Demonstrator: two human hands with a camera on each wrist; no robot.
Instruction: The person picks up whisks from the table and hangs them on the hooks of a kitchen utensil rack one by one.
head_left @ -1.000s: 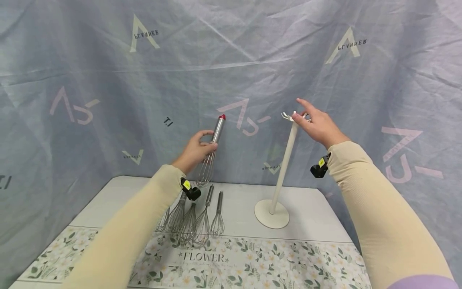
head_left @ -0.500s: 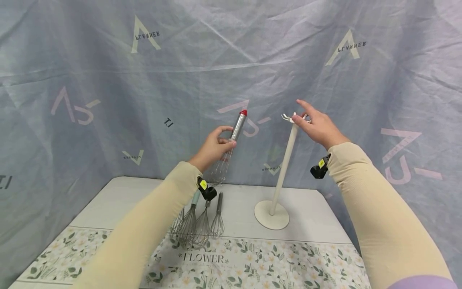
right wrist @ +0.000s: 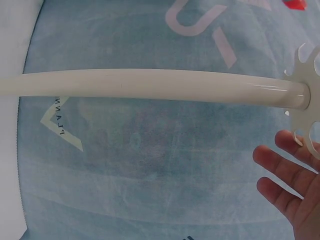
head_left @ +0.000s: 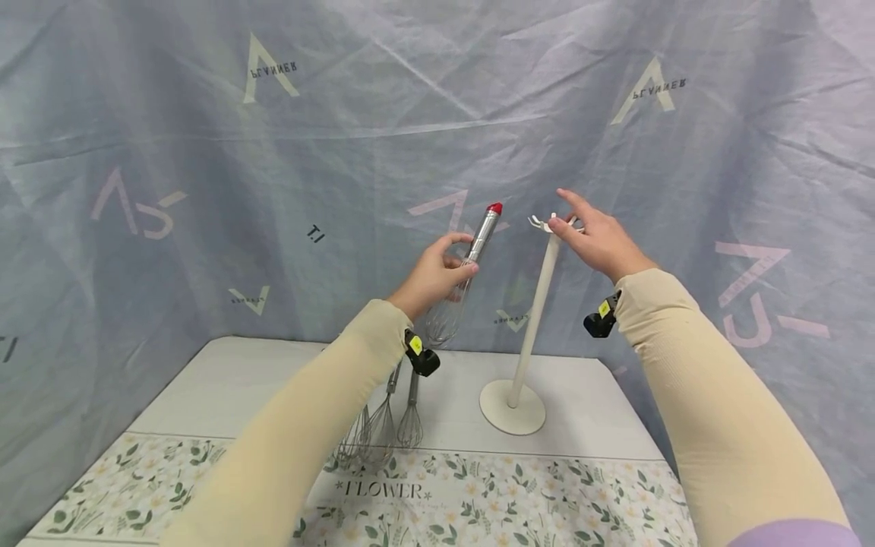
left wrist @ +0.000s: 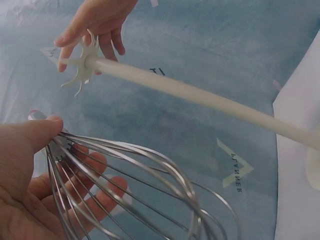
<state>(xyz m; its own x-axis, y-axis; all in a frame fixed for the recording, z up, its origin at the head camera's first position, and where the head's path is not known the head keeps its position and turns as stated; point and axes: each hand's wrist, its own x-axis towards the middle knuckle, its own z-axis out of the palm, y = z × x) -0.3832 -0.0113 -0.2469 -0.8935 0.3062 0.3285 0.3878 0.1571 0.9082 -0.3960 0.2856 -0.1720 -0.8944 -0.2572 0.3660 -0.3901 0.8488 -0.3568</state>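
Note:
My left hand (head_left: 434, 270) grips a balloon whisk (left wrist: 165, 175) where its wires meet the steel handle (head_left: 484, 234), which has a red end. The handle points up, tilted right; the wire loops hang below, above the table. To its right stands a white stand (head_left: 536, 315) with a round base and a ring of hooks (left wrist: 85, 60) on top. My right hand (head_left: 598, 235) is at that ring, the thumb above it and a finger below, pinching it. The other fingers (right wrist: 274, 195) are spread loosely. The red end of the whisk shows at the top of the right wrist view.
Several more whisks (head_left: 410, 425) lie on the white table (head_left: 451, 403), partly hidden behind my left forearm. A floral runner (head_left: 519, 501) lettered FLOWER covers the table's near part. Behind it hangs a grey-blue printed cloth (head_left: 355, 167).
My left hand has carried the whisk to the right, nearer the stand's hooks, and its handle leans a little more. The right hand has stayed at the hook ring.

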